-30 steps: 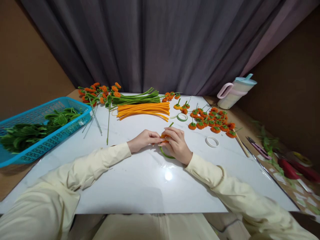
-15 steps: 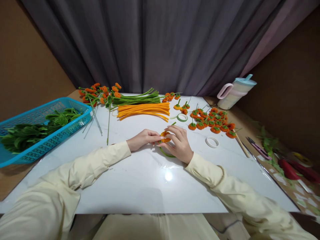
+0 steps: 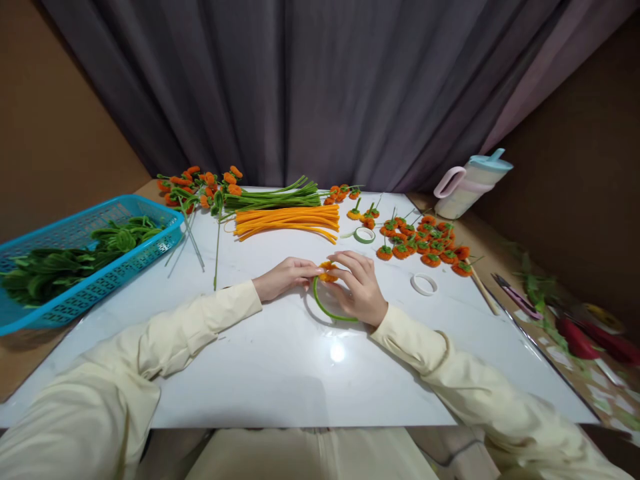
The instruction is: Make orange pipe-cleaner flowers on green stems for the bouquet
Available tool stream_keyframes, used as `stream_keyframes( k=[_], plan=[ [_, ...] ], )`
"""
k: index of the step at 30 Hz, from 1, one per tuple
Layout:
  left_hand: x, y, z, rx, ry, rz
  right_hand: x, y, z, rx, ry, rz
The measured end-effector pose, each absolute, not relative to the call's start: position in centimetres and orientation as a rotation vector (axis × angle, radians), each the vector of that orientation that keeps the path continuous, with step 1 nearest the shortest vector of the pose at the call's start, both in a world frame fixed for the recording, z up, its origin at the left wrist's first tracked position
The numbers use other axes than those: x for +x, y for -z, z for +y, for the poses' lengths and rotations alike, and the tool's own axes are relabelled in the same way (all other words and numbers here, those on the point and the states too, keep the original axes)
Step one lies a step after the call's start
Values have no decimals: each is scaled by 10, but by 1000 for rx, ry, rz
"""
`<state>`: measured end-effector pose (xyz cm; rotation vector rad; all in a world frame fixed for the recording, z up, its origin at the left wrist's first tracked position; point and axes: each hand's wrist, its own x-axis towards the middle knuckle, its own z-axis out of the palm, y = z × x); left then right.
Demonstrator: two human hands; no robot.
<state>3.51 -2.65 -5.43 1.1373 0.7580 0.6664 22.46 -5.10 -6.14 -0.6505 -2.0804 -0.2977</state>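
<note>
Over the middle of the white table (image 3: 270, 373), the left hand (image 3: 285, 277) is pinching a small orange flower piece (image 3: 329, 272) between thumb and fingers; the right hand (image 3: 359, 287) is curving its fingers about the other side, though whether they're clamping it I cannot tell; a green strip (image 3: 326, 308) is looping below. Beyond, orange stems (image 3: 287, 220) are lying bundled; orange flower heads (image 3: 431, 260) are crowding the right.

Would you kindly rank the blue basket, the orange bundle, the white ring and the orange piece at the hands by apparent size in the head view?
1. Blue basket (largest)
2. Orange bundle
3. White ring
Orange piece: not ranked, since fingers partly cover it.
</note>
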Motion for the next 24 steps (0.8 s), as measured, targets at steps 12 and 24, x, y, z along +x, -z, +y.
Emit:
stream_keyframes(
  k=[12,24],
  plan=[
    [35,54,-27,1219,-655,739,223,65,-50,-603,366,-2075],
    [37,57,-29,1215,-704,755,224,65,-48,-657,314,-2080]
  ],
)
